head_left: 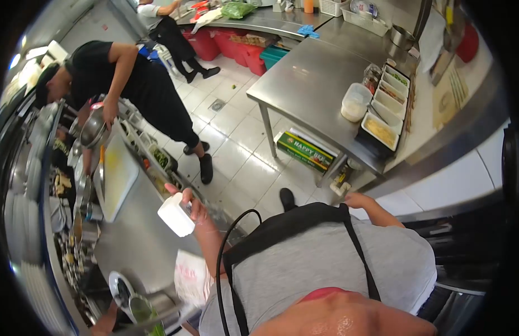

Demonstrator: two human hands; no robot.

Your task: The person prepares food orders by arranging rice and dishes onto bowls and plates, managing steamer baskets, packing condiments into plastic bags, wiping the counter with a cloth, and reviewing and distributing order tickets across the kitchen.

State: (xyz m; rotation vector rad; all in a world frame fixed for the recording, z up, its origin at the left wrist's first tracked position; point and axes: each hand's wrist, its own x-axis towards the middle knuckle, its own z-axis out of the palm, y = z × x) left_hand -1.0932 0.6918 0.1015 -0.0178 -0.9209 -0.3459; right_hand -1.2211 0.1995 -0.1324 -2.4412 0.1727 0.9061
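Observation:
My left hand (pixel 196 208) is wrapped around a small white container (pixel 177 215) with squared sides. It is held above the edge of the left steel counter (pixel 150 241). A white paper bag (pixel 191 275) with red print lies below that forearm. On the other side of my body, my right hand (pixel 357 200) hangs low beside the apron, near the white tiled wall. Its fingers are small and partly hidden, so whether it is closed does not show.
A co-worker in black (pixel 142 84) leans over the left counter, holding a metal bowl (pixel 93 129) near a white cutting board (pixel 120 173). Another person (pixel 172 36) stands farther back. On the right steel table (pixel 304 84) are food tubs (pixel 381 131). A green box (pixel 305 151) sits beneath.

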